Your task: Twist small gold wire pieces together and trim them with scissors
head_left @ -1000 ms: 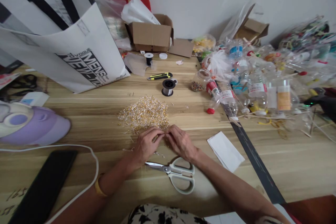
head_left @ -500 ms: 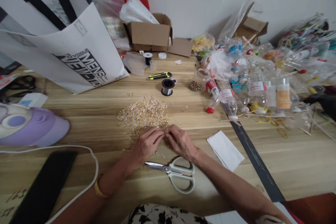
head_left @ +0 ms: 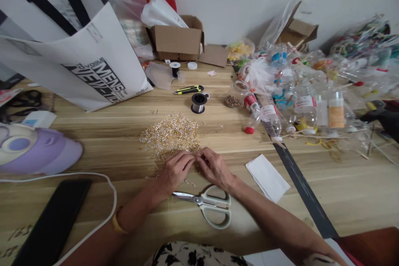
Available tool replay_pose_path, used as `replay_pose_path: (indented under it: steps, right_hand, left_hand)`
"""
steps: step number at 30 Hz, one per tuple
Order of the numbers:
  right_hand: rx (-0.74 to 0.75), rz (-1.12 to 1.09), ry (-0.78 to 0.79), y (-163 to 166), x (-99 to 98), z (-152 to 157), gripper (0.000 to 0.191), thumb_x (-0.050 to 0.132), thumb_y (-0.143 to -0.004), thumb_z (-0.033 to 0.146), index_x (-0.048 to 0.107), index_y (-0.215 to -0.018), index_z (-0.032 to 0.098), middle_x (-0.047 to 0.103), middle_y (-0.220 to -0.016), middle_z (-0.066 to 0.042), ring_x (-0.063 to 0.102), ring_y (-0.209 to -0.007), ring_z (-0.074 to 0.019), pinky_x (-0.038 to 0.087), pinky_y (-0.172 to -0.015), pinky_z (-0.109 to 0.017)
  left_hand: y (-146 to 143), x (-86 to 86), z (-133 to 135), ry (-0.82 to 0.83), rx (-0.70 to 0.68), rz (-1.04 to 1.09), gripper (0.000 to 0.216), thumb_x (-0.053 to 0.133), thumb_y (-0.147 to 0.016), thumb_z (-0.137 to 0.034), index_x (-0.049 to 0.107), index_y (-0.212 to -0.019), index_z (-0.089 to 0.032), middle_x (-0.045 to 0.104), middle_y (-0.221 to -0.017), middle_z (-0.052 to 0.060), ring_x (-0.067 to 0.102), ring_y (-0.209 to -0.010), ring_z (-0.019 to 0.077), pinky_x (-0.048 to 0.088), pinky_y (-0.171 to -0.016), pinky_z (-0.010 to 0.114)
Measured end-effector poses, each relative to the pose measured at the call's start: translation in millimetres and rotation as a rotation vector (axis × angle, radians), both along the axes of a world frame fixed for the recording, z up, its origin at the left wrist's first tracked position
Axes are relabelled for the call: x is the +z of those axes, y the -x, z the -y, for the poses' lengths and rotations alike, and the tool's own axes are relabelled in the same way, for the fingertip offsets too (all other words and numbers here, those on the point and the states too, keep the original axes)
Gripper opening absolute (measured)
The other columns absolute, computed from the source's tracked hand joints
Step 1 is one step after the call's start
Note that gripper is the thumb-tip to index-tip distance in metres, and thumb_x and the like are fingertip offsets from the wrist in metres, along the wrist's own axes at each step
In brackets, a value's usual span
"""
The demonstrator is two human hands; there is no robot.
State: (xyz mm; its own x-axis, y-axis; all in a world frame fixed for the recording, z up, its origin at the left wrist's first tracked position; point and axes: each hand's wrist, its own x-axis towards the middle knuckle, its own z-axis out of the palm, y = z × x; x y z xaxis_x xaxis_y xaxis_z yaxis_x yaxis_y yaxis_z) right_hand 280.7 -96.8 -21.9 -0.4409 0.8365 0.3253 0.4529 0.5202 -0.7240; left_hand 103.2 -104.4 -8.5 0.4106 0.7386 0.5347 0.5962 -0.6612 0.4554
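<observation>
My left hand (head_left: 176, 170) and my right hand (head_left: 215, 168) meet fingertip to fingertip just in front of a loose pile of gold and silver beaded strands (head_left: 170, 135). Both are closed in a pinch. Whatever sits between the fingertips is too small and too covered to name. A short bit of beaded strand (head_left: 188, 183) lies on the wood beside my left hand. Below the hands rests a pair of scissors (head_left: 199, 200) with pale handles, its blades pointing left.
Beyond the pile are a spool of wire (head_left: 198, 103), a yellow-black utility knife (head_left: 188, 89) and a jar of beads (head_left: 233, 99). Plastic bottles (head_left: 305, 106) crowd the right. Folded white paper (head_left: 268, 178) lies right; a black phone-like slab (head_left: 51, 220) and white cable (head_left: 114, 199) lie left.
</observation>
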Motion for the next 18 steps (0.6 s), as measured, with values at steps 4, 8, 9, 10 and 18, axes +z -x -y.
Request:
replay_pose_path:
  steps: [4, 8, 9, 10, 18]
  right_hand:
    - [-0.012, -0.009, -0.022, 0.3, -0.6, 0.6, 0.009, 0.042, -0.093, 0.018, 0.052, -0.093, 0.018, 0.057, -0.08, -0.004, 0.056, -0.069, -0.0147, 0.046, -0.065, -0.026]
    - [-0.02, 0.004, -0.051, 0.6, -1.0, 0.8, 0.01, 0.042, -0.094, 0.018, 0.051, -0.093, 0.019, 0.058, -0.08, -0.004, 0.057, -0.07, -0.0149, 0.046, -0.065, -0.026]
    - [-0.022, 0.007, -0.055, 0.6, -1.2, 0.8, 0.01, 0.042, -0.094, 0.018, 0.051, -0.093, 0.019, 0.057, -0.08, -0.004, 0.057, -0.07, -0.015, 0.046, -0.065, -0.026]
    - [-0.026, 0.011, -0.058, 0.7, -1.4, 0.8, 0.009, 0.042, -0.093, 0.018, 0.051, -0.093, 0.019, 0.057, -0.08, -0.004, 0.057, -0.07, -0.0151, 0.046, -0.065, -0.026]
    - [-0.046, 0.02, -0.056, 1.6, -0.8, 1.9, 0.009, 0.042, -0.094, 0.019, 0.051, -0.092, 0.019, 0.057, -0.079, -0.004, 0.056, -0.069, -0.0151, 0.046, -0.064, -0.026]
  left_hand:
    - [-2.2, -1.1, -1.3, 0.105, 0.048, 0.124, 0.009, 0.055, -0.086, -0.013, 0.064, -0.084, -0.015, 0.07, -0.079, 0.005, 0.065, -0.072, 0.0142, 0.052, -0.07, 0.024]
    - [-4.0, -2.7, -1.3, 0.161, 0.116, 0.153, 0.006, 0.058, -0.084, -0.016, 0.063, -0.082, -0.018, 0.07, -0.076, 0.002, 0.065, -0.069, 0.013, 0.052, -0.067, 0.023]
    - [-4.1, -3.0, -1.1, 0.153, 0.132, 0.147, 0.006, 0.058, -0.084, -0.016, 0.063, -0.081, -0.018, 0.07, -0.075, 0.001, 0.065, -0.067, 0.0126, 0.052, -0.067, 0.023]
    - [-4.0, -3.1, -0.9, 0.14, 0.139, 0.138, 0.006, 0.058, -0.084, -0.016, 0.062, -0.081, -0.018, 0.069, -0.074, 0.001, 0.064, -0.066, 0.0123, 0.052, -0.066, 0.022]
    - [-3.5, -1.8, -1.4, 0.114, 0.076, 0.122, 0.01, 0.055, -0.086, -0.015, 0.064, -0.082, -0.017, 0.069, -0.077, 0.004, 0.064, -0.07, 0.0135, 0.052, -0.069, 0.024]
